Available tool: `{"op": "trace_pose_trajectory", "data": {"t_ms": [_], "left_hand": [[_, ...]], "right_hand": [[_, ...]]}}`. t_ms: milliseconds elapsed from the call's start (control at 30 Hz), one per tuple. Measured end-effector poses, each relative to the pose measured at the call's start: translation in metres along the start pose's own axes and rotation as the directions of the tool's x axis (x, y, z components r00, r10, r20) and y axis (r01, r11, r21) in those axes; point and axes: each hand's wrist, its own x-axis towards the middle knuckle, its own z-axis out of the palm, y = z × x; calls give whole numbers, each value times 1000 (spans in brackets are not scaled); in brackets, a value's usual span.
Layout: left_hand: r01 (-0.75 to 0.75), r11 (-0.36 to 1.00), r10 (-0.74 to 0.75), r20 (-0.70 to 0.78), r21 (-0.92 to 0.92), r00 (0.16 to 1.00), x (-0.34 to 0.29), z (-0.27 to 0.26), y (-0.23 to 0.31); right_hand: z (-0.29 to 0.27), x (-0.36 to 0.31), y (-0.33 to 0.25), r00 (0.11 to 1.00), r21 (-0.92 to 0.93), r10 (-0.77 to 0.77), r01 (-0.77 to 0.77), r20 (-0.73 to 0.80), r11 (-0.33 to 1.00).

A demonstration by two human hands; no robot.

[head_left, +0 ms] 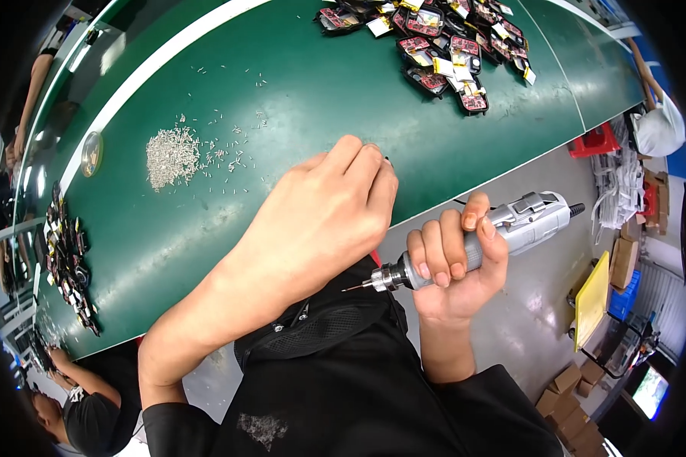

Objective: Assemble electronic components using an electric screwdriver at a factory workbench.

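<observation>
My right hand (457,259) is wrapped round a grey electric screwdriver (522,225) beyond the table's front edge. Its thin bit points left, toward my body, and a cord leaves its rear end. Over the table edge, my left hand (331,206) is closed with the knuckles up. Whatever its fingers hold is hidden beneath them; only a small dark bit shows at the fingertips. Left of that hand, a pile of small silver screws (173,158) lies on the green table (305,99), with loose ones scattered around it.
Black-cased devices (465,57) with red circuit boards and battery packs are heaped at the far right. Another heap (68,255) lies at the left, near a small round dish (91,154). A co-worker (91,404) sits at lower left. A red stool (596,141) and cardboard boxes (568,407) stand at right.
</observation>
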Motion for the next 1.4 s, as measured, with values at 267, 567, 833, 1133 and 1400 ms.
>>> {"op": "trace_pose_trajectory", "data": {"t_ms": [267, 567, 833, 1133, 1400], "left_hand": [[30, 996, -44, -162, -89, 986, -3, 11, -2], [-26, 999, 18, -200, -36, 980, -6, 16, 2], [-159, 981, 187, -309, 112, 933, -8, 29, -3], [-90, 992, 111, -269, 89, 957, -18, 32, 2], [-122, 991, 129, -209, 45, 969, -28, 31, 1]], "right_hand": [[4, -3, 20, 994, 23, 106, -106, 32, 994], [10, -2, 24, 981, -23, 161, -164, -107, 986], [8, -4, 26, 981, -61, 151, -159, -124, 985], [4, 14, -9, 980, -78, 134, -123, 144, 989], [26, 66, -55, 925, -298, -4, 127, 381, 946]]}}
